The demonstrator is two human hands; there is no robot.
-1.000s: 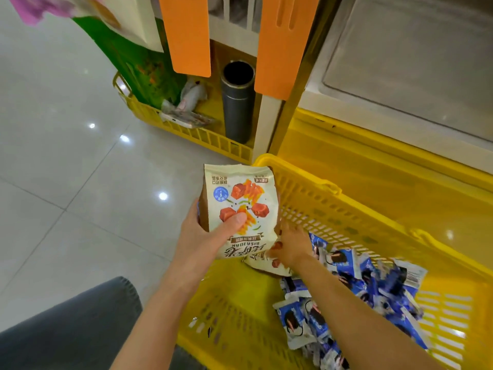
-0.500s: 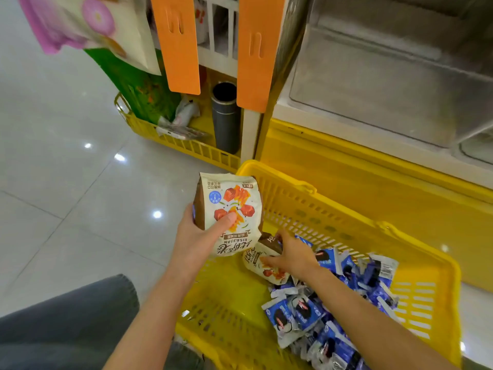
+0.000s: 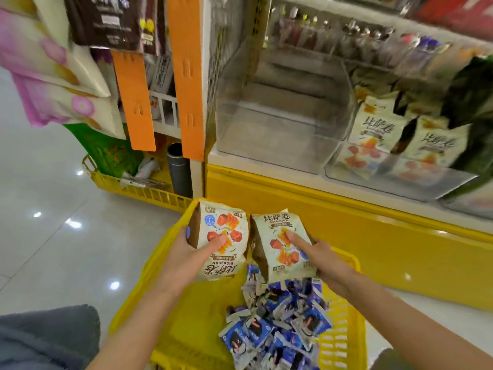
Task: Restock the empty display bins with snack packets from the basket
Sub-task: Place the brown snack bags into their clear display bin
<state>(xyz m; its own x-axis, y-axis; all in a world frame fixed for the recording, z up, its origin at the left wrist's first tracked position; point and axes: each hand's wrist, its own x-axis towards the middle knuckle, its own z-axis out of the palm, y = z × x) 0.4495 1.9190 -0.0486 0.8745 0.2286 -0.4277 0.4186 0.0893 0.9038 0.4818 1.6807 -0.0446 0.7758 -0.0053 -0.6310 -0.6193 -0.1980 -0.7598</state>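
Observation:
My left hand (image 3: 190,256) grips a cream snack packet (image 3: 222,225) printed with red cubes, held upside down above the yellow basket (image 3: 165,265). Beside it my right hand (image 3: 324,259) grips a second packet of the same kind (image 3: 277,231), upright, its thumb across the front. Both packets hang over the basket's far end. Several small blue packets (image 3: 277,324) lie heaped in the basket. Straight ahead on the shelf is an empty clear display bin (image 3: 280,156). To its right, another clear bin (image 3: 394,177) holds matching cream packets (image 3: 376,129).
A yellow shelf base (image 3: 346,228) runs below the bins. At left stand orange strips (image 3: 185,76), hanging pink bags (image 3: 50,84), a second yellow basket (image 3: 138,192) on the floor and a dark tube (image 3: 178,172). Glossy floor tiles (image 3: 53,236) lie to the left.
My right hand has lifted a second cream packet out of the basket and raised it beside the left one. The view has tilted up, showing the shelf bins.

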